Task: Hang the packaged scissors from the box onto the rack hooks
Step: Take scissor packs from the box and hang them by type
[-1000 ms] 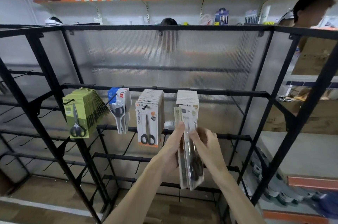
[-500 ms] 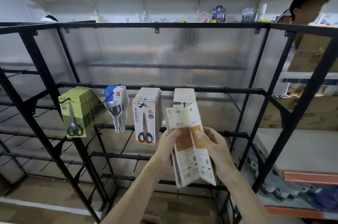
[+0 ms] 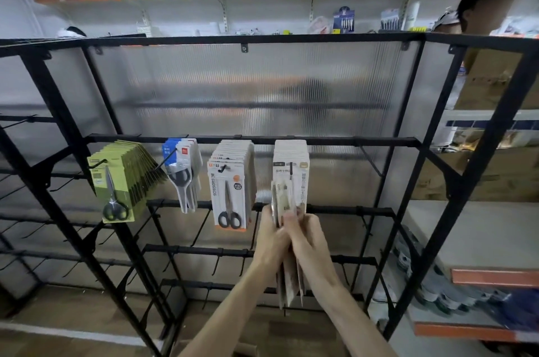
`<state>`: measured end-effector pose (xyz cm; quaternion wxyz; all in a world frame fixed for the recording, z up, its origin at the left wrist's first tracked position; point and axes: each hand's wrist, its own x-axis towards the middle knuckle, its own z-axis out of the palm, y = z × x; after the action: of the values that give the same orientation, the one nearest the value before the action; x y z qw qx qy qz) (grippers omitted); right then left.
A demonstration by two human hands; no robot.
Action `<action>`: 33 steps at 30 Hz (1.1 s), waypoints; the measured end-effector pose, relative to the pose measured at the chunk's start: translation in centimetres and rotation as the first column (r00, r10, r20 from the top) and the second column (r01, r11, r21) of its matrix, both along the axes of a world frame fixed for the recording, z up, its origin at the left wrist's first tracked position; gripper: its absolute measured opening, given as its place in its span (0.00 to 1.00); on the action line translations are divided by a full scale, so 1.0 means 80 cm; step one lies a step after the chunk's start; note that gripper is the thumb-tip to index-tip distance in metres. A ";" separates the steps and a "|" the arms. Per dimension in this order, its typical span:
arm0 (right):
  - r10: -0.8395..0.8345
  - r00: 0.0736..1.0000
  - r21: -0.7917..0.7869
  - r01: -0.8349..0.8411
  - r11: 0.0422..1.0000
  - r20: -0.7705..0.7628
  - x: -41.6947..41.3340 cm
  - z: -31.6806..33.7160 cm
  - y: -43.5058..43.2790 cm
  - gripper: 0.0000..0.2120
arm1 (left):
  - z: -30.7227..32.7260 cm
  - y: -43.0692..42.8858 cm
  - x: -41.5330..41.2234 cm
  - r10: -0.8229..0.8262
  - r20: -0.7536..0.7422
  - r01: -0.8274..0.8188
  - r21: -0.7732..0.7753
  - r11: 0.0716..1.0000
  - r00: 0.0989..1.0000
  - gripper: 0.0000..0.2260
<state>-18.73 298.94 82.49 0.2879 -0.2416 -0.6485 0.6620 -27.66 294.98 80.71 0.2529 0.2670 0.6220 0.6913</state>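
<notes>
Packaged scissors (image 3: 284,202), a sheaf held edge-on, gripped in curled fingers of left hand (image 3: 269,240) and right hand (image 3: 309,243) just below the hook (image 3: 290,166) of the rightmost hung stack (image 3: 291,152). Easy to miss that hook (hang holes out of sight), then splay the sheaf and drop packs.

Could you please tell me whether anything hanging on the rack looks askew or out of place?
Yes: the green packs at the left fan out and tilt, unlike the white stacks hanging square. The left hand and right hand grip a bundle not yet hung.
</notes>
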 end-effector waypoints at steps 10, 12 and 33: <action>0.133 0.946 -0.022 -0.133 0.991 0.295 0.007 0.000 0.045 0.49 | -0.009 -0.016 -0.017 -0.095 0.000 0.095 -0.084 0.992 0.995 0.28; 0.149 0.951 -0.061 -0.137 0.989 0.271 0.010 0.004 0.041 0.36 | -0.010 -0.017 -0.018 -0.086 -0.023 0.084 -0.102 0.991 0.996 0.19; -0.196 0.973 0.185 0.171 0.968 0.122 -0.056 0.002 0.105 0.11 | -0.004 -0.039 -0.068 0.164 -0.123 -0.190 -0.247 0.950 0.979 0.14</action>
<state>-23.24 307.38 82.66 0.3221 -0.3202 -0.6968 0.5552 -33.06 291.86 80.40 0.1907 0.2094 0.7400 0.6100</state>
